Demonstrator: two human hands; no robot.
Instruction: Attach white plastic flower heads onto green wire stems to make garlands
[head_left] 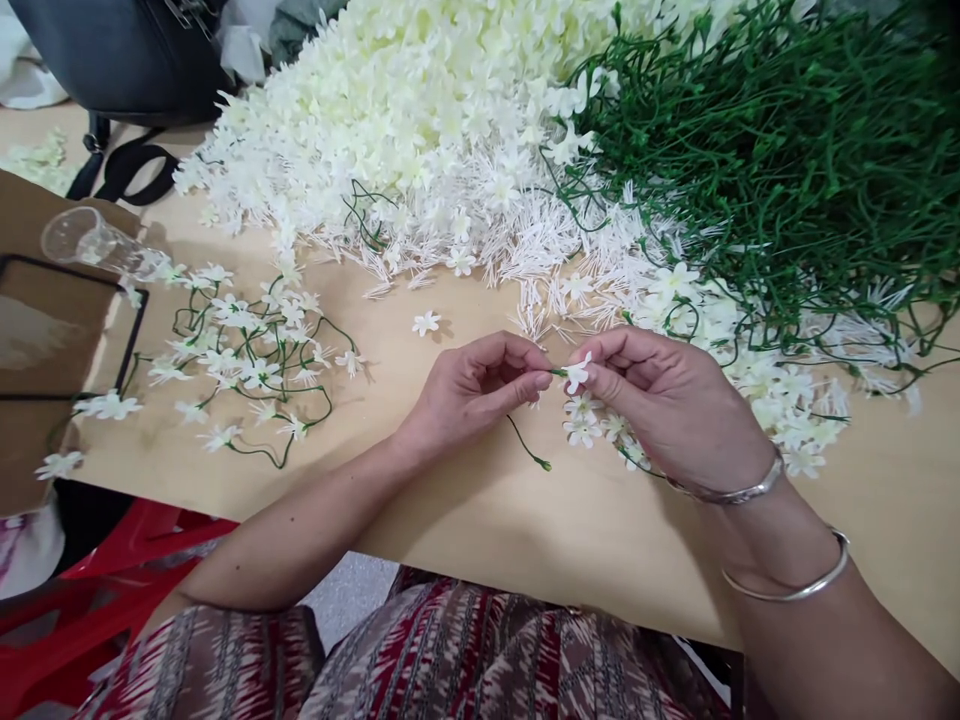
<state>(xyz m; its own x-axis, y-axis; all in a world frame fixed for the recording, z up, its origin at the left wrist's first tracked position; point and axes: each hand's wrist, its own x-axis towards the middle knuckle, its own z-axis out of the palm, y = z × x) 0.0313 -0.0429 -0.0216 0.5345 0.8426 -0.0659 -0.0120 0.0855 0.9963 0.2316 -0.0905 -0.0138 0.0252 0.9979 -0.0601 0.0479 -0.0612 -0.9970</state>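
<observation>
Between finger and thumb, my left hand (484, 385) pinches a thin green artificial stem (531, 444), one end of which hangs below it. My right hand (660, 400) is closed on a small white artificial flower (577, 373), at the tip of that stem. The two hands nearly touch above the table. Loose white blossoms (583, 425) lie under the right hand. A single white blossom (426, 322) rests just beyond the left hand. To the left sits a group of flowers on green stems (259, 350).
A big heap of cream petals (420, 100) covers the back, with white stamens (517, 240) along its front. Green stems (795, 150) are piled at right. A clear plastic cup (97, 245) lies tipped at left, near a brown box (45, 300) and a black bag (142, 60).
</observation>
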